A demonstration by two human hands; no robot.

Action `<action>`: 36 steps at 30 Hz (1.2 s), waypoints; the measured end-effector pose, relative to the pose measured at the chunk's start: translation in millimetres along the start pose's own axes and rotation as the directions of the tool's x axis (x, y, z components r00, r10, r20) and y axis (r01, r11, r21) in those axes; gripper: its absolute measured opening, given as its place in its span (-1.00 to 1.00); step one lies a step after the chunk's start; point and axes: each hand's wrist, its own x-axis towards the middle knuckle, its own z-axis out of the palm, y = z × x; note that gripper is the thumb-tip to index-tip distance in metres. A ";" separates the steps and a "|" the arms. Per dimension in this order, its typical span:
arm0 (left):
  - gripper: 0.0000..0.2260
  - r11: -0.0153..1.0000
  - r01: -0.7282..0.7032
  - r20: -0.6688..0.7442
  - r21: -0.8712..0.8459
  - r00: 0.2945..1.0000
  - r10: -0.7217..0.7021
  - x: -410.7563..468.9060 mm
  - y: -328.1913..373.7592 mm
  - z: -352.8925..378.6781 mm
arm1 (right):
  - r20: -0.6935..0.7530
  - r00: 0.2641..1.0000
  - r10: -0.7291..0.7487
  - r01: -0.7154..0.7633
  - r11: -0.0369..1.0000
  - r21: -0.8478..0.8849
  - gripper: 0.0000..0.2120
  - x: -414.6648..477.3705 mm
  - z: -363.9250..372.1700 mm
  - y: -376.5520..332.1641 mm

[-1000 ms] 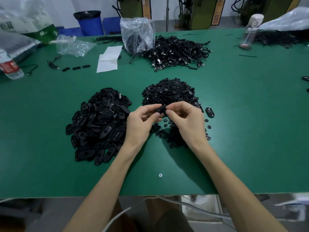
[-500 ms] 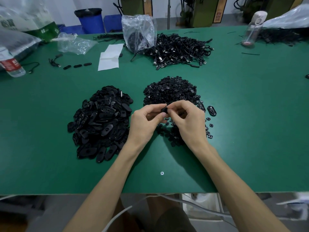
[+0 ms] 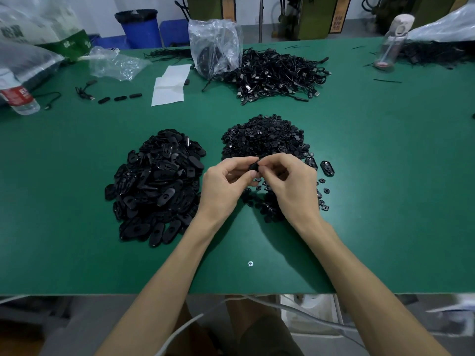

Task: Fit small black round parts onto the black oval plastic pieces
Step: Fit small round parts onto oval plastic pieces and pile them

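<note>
We see a green worktop [image 3: 385, 201] filling nearly the whole view. Behind its far edge the room shows a blue bin [image 3: 138, 28] and dark green machine cabinets.

Near the middle of the far edge lies a tangled heap of black cables [image 3: 277, 73], and a crumpled clear plastic bag [image 3: 214, 44] stands against its left side. In the middle of the worktop we find two mounds. The heap of black oval plastic pieces [image 3: 156, 186] sits to the left. The heap of small black round parts [image 3: 264, 137] sits to the right and further back, with loose ones strewn towards the near edge.

Both hands meet between these mounds, above the strewn parts and hiding some of them. The left hand [image 3: 226, 186] and the right hand [image 3: 293, 183] have their fingers curled, and together they pinch one oval piece [image 3: 254, 165] at the fingertips. We cannot tell whether a round part is on it.

A white sheet of paper [image 3: 171, 84] lies left of the bag. A water bottle [image 3: 19, 97] lies on its side at the left edge, and a clear drinking bottle [image 3: 390, 42] stands towards the far right corner. A single oval piece [image 3: 327, 167] rests just right of the right hand. A small screw head [image 3: 250, 264] sits near the near edge.
</note>
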 end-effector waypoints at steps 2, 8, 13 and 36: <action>-0.74 1.000 -0.005 0.008 0.014 1.000 0.005 -0.1 -0.5 -0.2 | -0.005 1.000 -0.006 0.006 1.000 -0.009 -0.93 -0.2 -0.6 -0.7; -0.77 1.000 -0.014 0.013 0.012 1.000 0.013 0.7 -3.6 0.6 | -0.057 0.995 -0.077 0.074 0.995 -0.066 -0.97 -3.4 2.6 -2.8; -0.83 0.999 -0.004 -0.016 -0.033 1.000 0.004 1.7 -5.2 -1.9 | -0.030 0.982 -0.185 0.177 0.969 -0.171 -0.92 -8.5 10.5 -2.6; -0.85 0.991 0.026 -0.004 -0.128 1.000 -0.027 3.3 -6.4 -6.4 | 0.041 0.997 0.071 -0.074 0.996 0.057 -0.90 0.0 0.5 -2.1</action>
